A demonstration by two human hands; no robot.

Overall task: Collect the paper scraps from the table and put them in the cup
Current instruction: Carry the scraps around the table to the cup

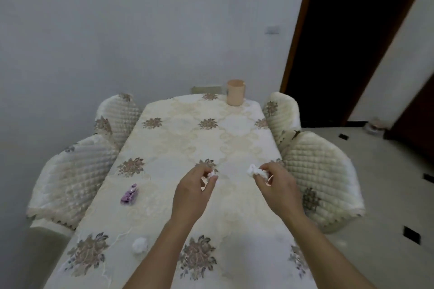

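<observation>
Paper scrap (211,174), small and white, is pinched in the left hand (193,191), its fingers (213,179) curled. The right hand (276,189) grips a crumpled white wad (253,169). Both arms reach forward low over the tabletop (234,129), probably gathering before the far cup (235,92). A purple scrap (129,195) and white ball (139,244) lie loose.

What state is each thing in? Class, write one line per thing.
Cup: upright, far end of table, contents hidden.
Left hand: pinching a white scrap.
Right hand: gripping a second scrap.
Purple scrap: loose on table.
White ball: loose on table, near edge.
</observation>
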